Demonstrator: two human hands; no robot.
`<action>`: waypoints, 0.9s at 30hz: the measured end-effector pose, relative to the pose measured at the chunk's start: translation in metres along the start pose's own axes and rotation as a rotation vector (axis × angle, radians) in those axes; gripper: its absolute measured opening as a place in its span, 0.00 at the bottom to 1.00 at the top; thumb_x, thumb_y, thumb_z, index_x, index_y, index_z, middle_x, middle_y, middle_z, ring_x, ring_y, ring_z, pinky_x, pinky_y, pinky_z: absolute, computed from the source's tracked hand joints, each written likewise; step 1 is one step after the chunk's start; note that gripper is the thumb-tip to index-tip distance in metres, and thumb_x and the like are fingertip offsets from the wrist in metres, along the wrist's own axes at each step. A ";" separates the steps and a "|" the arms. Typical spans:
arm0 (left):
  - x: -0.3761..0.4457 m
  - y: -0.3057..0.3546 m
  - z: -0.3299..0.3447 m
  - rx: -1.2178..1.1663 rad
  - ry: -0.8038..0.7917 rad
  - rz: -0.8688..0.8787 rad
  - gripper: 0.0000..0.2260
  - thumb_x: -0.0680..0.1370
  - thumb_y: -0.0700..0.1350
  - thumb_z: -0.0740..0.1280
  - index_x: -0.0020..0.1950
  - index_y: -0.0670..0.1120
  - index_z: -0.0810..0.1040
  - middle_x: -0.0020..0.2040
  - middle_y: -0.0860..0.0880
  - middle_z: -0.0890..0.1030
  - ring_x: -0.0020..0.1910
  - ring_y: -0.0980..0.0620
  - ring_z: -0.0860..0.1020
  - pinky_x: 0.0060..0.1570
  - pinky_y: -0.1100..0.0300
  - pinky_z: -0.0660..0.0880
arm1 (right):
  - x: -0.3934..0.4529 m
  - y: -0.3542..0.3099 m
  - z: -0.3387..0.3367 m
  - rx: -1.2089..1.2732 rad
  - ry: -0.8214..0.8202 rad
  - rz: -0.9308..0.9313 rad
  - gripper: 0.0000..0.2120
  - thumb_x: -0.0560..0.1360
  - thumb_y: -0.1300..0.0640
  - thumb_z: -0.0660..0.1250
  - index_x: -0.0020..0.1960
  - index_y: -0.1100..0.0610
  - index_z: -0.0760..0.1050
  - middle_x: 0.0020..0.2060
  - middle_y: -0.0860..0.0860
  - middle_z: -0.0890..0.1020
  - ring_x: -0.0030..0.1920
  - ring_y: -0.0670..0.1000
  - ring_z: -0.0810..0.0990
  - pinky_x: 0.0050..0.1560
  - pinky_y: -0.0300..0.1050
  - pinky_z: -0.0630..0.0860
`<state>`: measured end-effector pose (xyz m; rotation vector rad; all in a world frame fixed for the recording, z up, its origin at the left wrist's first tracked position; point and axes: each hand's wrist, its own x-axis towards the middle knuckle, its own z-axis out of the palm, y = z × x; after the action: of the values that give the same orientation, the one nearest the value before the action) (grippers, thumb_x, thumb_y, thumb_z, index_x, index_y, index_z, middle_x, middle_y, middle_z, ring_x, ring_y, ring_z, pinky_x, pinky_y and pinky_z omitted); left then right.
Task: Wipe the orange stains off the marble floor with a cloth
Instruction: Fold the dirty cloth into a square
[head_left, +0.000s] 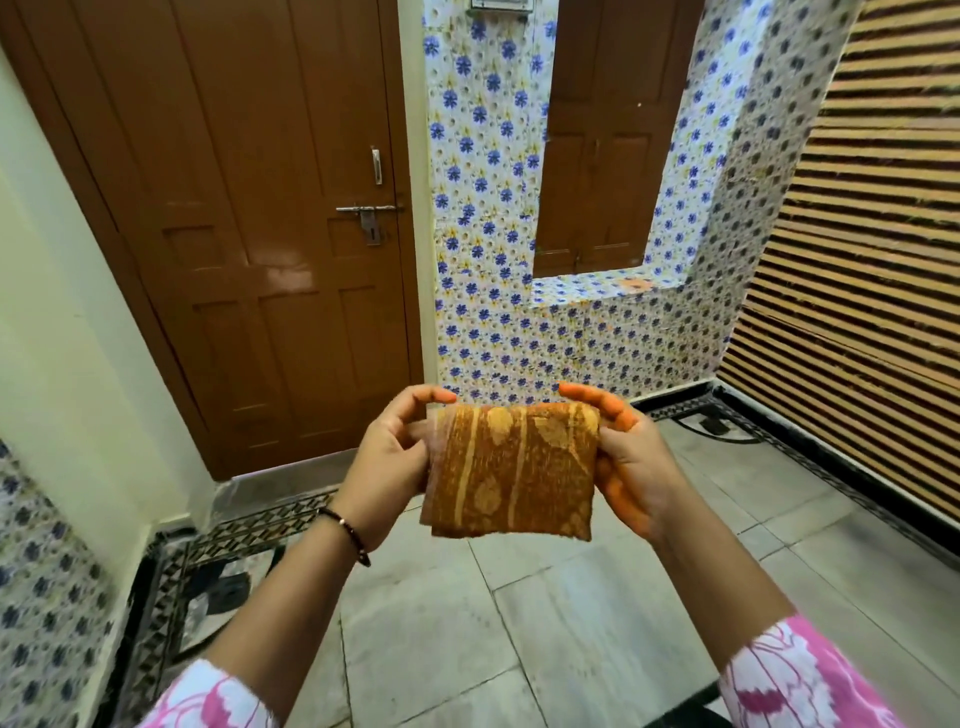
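Note:
A folded cloth (511, 470), brown-orange with paler yellow streaks and patches, is held up in front of me at chest height above the marble floor (545, 623). My left hand (387, 467) grips its left edge and my right hand (631, 462) grips its right edge, fingers curled over the top. Orange colour covers the fingertips of both hands and the right palm. No orange stain shows on the pale grey floor slabs in view; the cloth and my arms hide part of the floor.
A brown wooden door (249, 234) with a bolt stands ahead on the left. A wall with blue flower tiles (483, 208) and a ledge with an orange mark (636, 285) is ahead. A slatted wall (857, 260) runs along the right. A dark patterned border (249, 525) edges the floor.

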<state>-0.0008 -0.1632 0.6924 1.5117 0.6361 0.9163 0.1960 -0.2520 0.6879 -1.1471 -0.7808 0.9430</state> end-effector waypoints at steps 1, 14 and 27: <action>0.004 -0.001 0.002 -0.014 0.011 -0.011 0.08 0.78 0.36 0.62 0.53 0.47 0.76 0.39 0.55 0.83 0.33 0.59 0.79 0.26 0.62 0.76 | -0.001 0.000 -0.001 -0.040 0.018 0.006 0.13 0.76 0.69 0.61 0.51 0.55 0.80 0.41 0.54 0.85 0.39 0.52 0.80 0.35 0.43 0.77; 0.047 0.007 0.119 -0.015 -0.139 -0.099 0.11 0.79 0.50 0.60 0.48 0.46 0.80 0.37 0.49 0.83 0.35 0.53 0.81 0.32 0.59 0.78 | -0.032 -0.035 -0.080 0.022 0.253 0.066 0.16 0.79 0.59 0.59 0.38 0.54 0.82 0.31 0.53 0.78 0.32 0.51 0.76 0.36 0.45 0.75; 0.040 -0.005 0.417 -0.119 -0.499 -0.141 0.19 0.79 0.51 0.61 0.30 0.47 0.77 0.27 0.50 0.80 0.26 0.54 0.78 0.22 0.65 0.72 | -0.161 -0.079 -0.336 0.056 0.611 0.037 0.19 0.80 0.51 0.50 0.55 0.60 0.76 0.47 0.60 0.76 0.48 0.58 0.75 0.53 0.56 0.72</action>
<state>0.3696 -0.3597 0.6978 1.4909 0.3121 0.4334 0.4448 -0.5402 0.6763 -1.3089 -0.2360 0.5848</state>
